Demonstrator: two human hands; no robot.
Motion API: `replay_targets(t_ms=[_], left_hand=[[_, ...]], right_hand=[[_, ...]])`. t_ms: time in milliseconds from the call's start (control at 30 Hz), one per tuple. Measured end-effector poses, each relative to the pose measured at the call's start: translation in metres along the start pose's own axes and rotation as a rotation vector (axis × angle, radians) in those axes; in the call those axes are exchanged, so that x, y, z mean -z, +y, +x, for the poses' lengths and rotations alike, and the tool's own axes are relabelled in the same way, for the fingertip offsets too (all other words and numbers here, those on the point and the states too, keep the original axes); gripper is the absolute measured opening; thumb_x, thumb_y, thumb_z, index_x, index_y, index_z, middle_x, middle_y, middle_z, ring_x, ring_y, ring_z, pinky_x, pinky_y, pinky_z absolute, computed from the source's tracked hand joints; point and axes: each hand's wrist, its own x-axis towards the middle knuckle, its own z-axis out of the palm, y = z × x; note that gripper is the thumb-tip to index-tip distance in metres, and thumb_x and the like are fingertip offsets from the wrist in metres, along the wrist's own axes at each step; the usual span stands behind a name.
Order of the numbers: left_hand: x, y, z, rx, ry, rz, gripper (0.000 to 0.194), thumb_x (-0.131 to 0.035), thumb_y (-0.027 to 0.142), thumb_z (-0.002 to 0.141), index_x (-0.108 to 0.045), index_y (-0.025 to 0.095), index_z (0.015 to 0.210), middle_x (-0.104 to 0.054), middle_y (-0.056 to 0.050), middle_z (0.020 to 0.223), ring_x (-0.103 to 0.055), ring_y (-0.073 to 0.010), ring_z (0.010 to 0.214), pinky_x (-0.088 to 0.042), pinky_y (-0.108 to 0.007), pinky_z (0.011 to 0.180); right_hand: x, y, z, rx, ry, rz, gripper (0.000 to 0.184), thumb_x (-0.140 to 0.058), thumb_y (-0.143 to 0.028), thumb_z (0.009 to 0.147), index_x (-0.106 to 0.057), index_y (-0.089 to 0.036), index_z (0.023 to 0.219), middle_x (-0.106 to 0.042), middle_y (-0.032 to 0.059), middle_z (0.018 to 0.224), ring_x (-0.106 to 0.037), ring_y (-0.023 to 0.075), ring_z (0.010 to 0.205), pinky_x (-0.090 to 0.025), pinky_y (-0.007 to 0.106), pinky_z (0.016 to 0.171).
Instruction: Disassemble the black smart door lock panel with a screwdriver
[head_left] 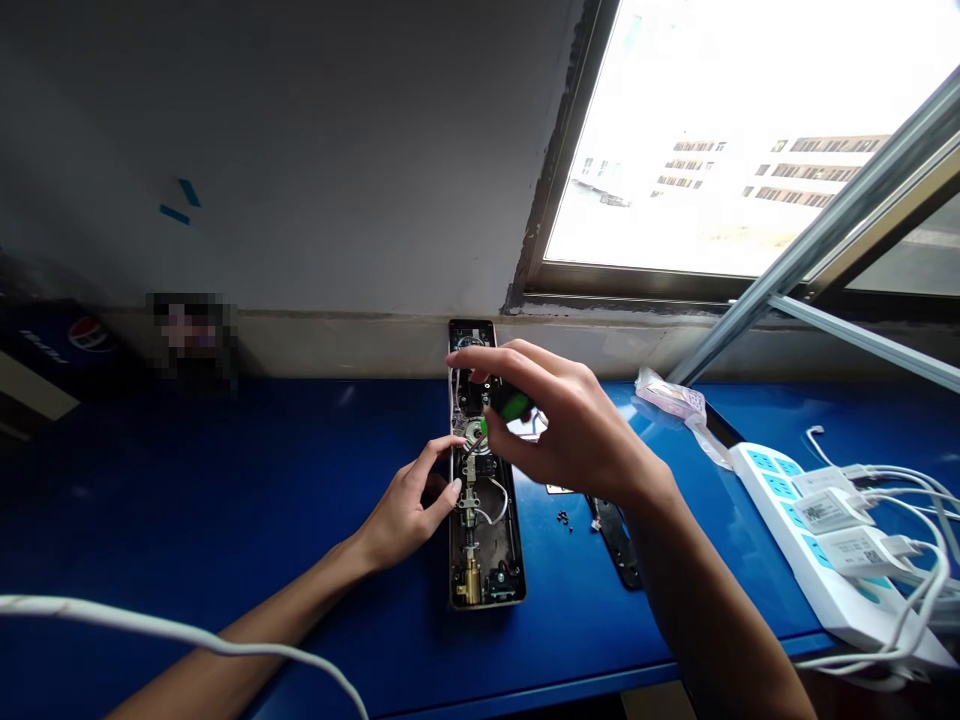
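Observation:
A long black door lock housing (pixel 487 545), seen from its inner side, lies on the blue table with its mechanism exposed. Inside are a brass cylinder (pixel 470 582), a spring-loaded shaft and white wires (pixel 501 490). My right hand (pixel 570 420) grips a green and black screwdriver (pixel 514 402), tilted, its shaft reaching toward a round part (pixel 475 436) mid-housing. Whether its tip sits in a screw is hard to make out. Thumb and index finger of my left hand (pixel 409 505) are spread apart, their tips touching the housing's left rim near that shaft; the other fingers curl below.
Several small dark screws (pixel 564 520) lie right of the housing, beside a black plate (pixel 619 545). Further right are a plastic bag (pixel 671 400) and a white power strip (pixel 787 520) with chargers and cables. A white cable (pixel 187 635) crosses the lower left. The wall and window stand behind.

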Motion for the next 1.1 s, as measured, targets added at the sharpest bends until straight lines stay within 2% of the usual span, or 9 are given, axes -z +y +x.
replay_targets(t_ms=[100,300,433,533,633,800,900,1000,1100], left_hand=[[0.0000,-0.0011,0.0002,0.001,-0.002,0.021,0.046,-0.053,0.037,0.102,-0.041,0.028,0.145,-0.069,-0.005,0.112,-0.069,-0.0186,0.079,-0.057,-0.032,0.073],[0.0004,-0.0008,0.0003,0.007,-0.006,0.013,0.045,-0.053,0.039,0.102,-0.042,0.029,0.144,-0.069,-0.004,0.108,-0.070,-0.0192,0.081,-0.058,-0.032,0.073],[0.0009,-0.0012,-0.0001,0.007,-0.007,0.016,0.045,-0.054,0.039,0.102,-0.042,0.029,0.144,-0.068,-0.004,0.108,-0.070,-0.0197,0.084,-0.058,-0.032,0.074],[0.0007,-0.0034,-0.0002,0.001,0.005,0.023,0.047,-0.054,0.039,0.102,-0.041,0.030,0.146,-0.068,-0.004,0.113,-0.069,-0.0186,0.081,-0.058,-0.032,0.073],[0.0004,-0.0048,-0.0001,-0.001,0.009,0.028,0.048,-0.054,0.040,0.102,-0.040,0.030,0.147,-0.068,-0.004,0.112,-0.069,-0.0180,0.078,-0.058,-0.031,0.071],[0.0000,-0.0024,0.0005,-0.003,-0.003,0.017,0.045,-0.053,0.039,0.102,-0.042,0.030,0.144,-0.068,-0.004,0.112,-0.069,-0.0181,0.079,-0.058,-0.031,0.072],[-0.0003,-0.0009,0.0007,-0.002,-0.001,0.016,0.045,-0.053,0.039,0.102,-0.042,0.029,0.144,-0.068,-0.004,0.112,-0.069,-0.0183,0.080,-0.058,-0.031,0.073],[-0.0004,-0.0010,0.0006,-0.003,0.006,0.031,0.046,-0.053,0.038,0.101,-0.042,0.029,0.145,-0.069,-0.005,0.115,-0.067,-0.0165,0.074,-0.057,-0.031,0.071],[-0.0002,-0.0002,0.0002,0.002,0.001,0.035,0.046,-0.053,0.038,0.101,-0.042,0.028,0.145,-0.070,-0.004,0.113,-0.068,-0.0171,0.075,-0.057,-0.031,0.072]], right_hand=[[0.0017,-0.0038,0.0002,-0.010,-0.013,-0.034,0.064,-0.061,-0.010,0.085,-0.051,-0.023,0.147,-0.069,0.0067,0.118,-0.062,0.0148,0.084,-0.053,0.028,0.073],[-0.0026,0.0026,-0.0012,-0.018,0.030,-0.047,0.040,-0.070,-0.034,0.096,-0.062,-0.023,0.133,-0.072,0.0042,0.103,-0.059,0.0108,0.071,-0.048,0.024,0.061],[-0.0020,0.0022,-0.0002,-0.011,0.018,0.007,0.037,-0.063,-0.022,0.098,-0.060,-0.022,0.135,-0.071,0.0047,0.107,-0.063,0.0119,0.077,-0.052,0.025,0.067],[0.0022,-0.0025,0.0007,-0.022,-0.022,0.011,0.056,-0.058,-0.010,0.091,-0.053,-0.024,0.144,-0.070,0.0060,0.116,-0.062,0.0124,0.078,-0.054,0.027,0.071],[0.0044,-0.0042,0.0007,-0.038,-0.038,-0.045,0.068,-0.062,-0.009,0.084,-0.049,-0.025,0.148,-0.069,0.0067,0.120,-0.062,0.0143,0.081,-0.055,0.030,0.075],[-0.0002,0.0023,-0.0007,-0.041,-0.003,-0.055,0.043,-0.068,-0.034,0.096,-0.060,-0.025,0.137,-0.070,0.0044,0.110,-0.057,0.0105,0.070,-0.049,0.026,0.062],[-0.0018,0.0026,-0.0009,-0.013,0.011,-0.007,0.038,-0.063,-0.024,0.098,-0.061,-0.023,0.136,-0.070,0.0043,0.105,-0.058,0.0112,0.073,-0.049,0.025,0.063],[-0.0005,-0.0005,-0.0002,-0.004,-0.016,-0.012,0.055,-0.059,-0.011,0.091,-0.053,-0.024,0.145,-0.069,0.0061,0.113,-0.059,0.0125,0.076,-0.051,0.026,0.067],[0.0004,-0.0011,0.0000,-0.011,-0.020,-0.057,0.054,-0.063,-0.017,0.092,-0.054,-0.024,0.144,-0.069,0.0066,0.116,-0.058,0.0115,0.073,-0.052,0.027,0.066]])
